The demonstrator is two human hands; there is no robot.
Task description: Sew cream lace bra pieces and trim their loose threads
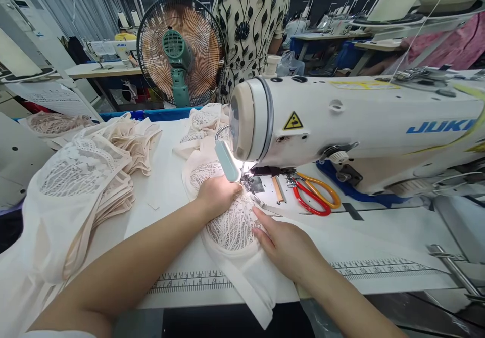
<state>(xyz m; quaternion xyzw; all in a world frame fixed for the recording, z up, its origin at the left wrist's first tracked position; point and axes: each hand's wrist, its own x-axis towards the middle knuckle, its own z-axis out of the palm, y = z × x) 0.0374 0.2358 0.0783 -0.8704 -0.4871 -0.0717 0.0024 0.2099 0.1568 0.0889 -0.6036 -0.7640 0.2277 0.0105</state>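
Note:
A cream lace bra (233, 227) lies under the lit needle area of the sewing machine (364, 121), its band hanging over the table's front edge. My left hand (217, 196) is closed on the lace cup beside the presser foot (248, 182), fingers bunched close to it. On the cup's right edge, my right hand (286, 247) holds the fabric with thumb and forefinger on top; its other fingers are mostly hidden. A narrow pale strip (270, 208) runs from the presser foot past my right forefinger. The small lamp (227, 161) partly hides the needle.
Stacked lace bra pieces (83, 176) cover the table's left side. Red-handled scissors (312, 201) and an orange-handled tool (322, 189) lie right of the needle. A ruler strip (197, 281) runs along the front. Behind stand a fan (181, 50) and a person in a patterned top (250, 25).

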